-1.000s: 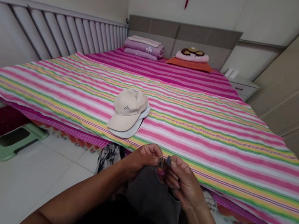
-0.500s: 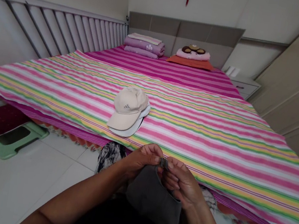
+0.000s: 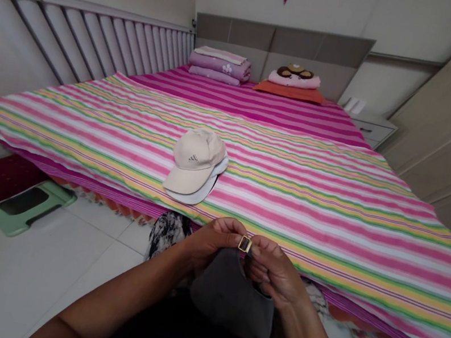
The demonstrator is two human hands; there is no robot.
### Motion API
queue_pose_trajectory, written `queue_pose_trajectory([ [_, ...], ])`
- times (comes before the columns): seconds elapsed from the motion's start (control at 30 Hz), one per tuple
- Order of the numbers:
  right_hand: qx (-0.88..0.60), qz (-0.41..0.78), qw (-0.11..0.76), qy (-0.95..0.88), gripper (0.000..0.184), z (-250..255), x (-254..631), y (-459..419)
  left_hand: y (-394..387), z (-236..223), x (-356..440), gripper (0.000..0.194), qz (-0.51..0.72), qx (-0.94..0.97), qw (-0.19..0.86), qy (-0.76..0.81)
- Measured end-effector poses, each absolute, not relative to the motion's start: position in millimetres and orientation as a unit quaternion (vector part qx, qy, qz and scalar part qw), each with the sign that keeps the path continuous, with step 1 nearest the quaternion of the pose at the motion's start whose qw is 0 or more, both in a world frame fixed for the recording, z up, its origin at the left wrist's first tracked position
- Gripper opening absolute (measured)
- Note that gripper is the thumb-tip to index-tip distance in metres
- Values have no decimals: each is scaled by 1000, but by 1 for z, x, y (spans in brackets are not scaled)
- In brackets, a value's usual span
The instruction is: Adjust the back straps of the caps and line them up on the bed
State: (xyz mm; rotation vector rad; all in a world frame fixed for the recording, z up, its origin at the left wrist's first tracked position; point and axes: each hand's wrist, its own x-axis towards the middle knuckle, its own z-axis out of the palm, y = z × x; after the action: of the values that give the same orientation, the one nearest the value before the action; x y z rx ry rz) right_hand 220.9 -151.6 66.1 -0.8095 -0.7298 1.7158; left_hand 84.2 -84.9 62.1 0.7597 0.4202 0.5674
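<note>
A dark grey cap [image 3: 233, 294] hangs between my hands near my lap, with its back opening towards the top. Its strap carries a gold-coloured buckle [image 3: 244, 244]. My left hand [image 3: 217, 240] pinches the strap on the buckle's left side. On the right side, my right hand [image 3: 272, 263] grips the strap close to the buckle, its other fingers curled behind the opening. A beige cap [image 3: 196, 155] with a dark logo lies on the bed beyond my hands, on top of a pale cap [image 3: 199, 192] that shows only in part.
A striped sheet [image 3: 314, 178] covers the bed. Folded purple bedding [image 3: 219, 67] and an orange pillow [image 3: 288, 91] with pink cloth lie by the headboard [image 3: 323, 52]. A green stool [image 3: 19, 215] stands on the tiled floor at left, and a white nightstand [image 3: 373, 127] at back right.
The buckle has turned so that its gold frame now faces me. Both hands keep their hold on the strap, almost unmoved. The view has shifted slightly.
</note>
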Motion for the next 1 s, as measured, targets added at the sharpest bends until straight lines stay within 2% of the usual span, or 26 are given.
queue_pose_trajectory([
  [0.63, -398, 627, 577, -340, 20, 72, 210, -156, -85, 55, 83, 24, 305, 391, 840, 222],
  [0.8, -518, 448, 569, -456, 30, 69, 210, -159, -84, 56, 82, 28, 297, 394, 836, 238],
  [1.0, -568, 139, 524, -619, 15, 68, 210, -161, -86, 55, 84, 30, 294, 409, 827, 251],
])
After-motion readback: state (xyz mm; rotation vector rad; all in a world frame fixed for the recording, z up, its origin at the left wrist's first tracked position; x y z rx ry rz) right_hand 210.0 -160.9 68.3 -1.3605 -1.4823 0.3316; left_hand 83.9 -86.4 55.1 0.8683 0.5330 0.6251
